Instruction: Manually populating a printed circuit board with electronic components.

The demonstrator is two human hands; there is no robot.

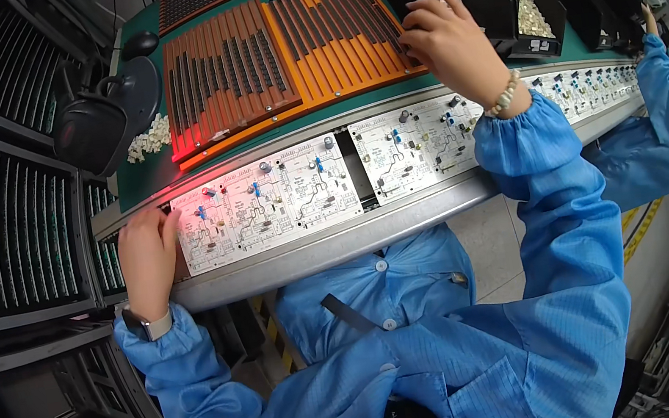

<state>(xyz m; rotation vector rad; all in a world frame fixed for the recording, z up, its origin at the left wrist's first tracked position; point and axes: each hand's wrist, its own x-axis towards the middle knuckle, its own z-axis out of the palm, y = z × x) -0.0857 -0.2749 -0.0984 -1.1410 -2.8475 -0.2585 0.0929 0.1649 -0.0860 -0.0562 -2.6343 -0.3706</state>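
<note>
A white circuit board panel [270,205] with blue and black parts lies on the rail in front of me. At its left end rests my left hand [146,251], thumb along the board's edge and fingers reaching over the rail; it appears to hold nothing. My right hand [448,43] is bent over the right edge of the orange slotted tray [357,65], which carries rows of small black parts. Its fingertips are drawn together there, and what they pinch, if anything, is too small to name. A second white board [415,146] lies below my right wrist.
A brown slotted tray [226,79] stands beside the orange one. Black bins [538,43] with pale small parts are at the back right. Loose pale connectors [150,141] and a black device [88,128] lie at left. Farther right, another person [663,111] works along the rail.
</note>
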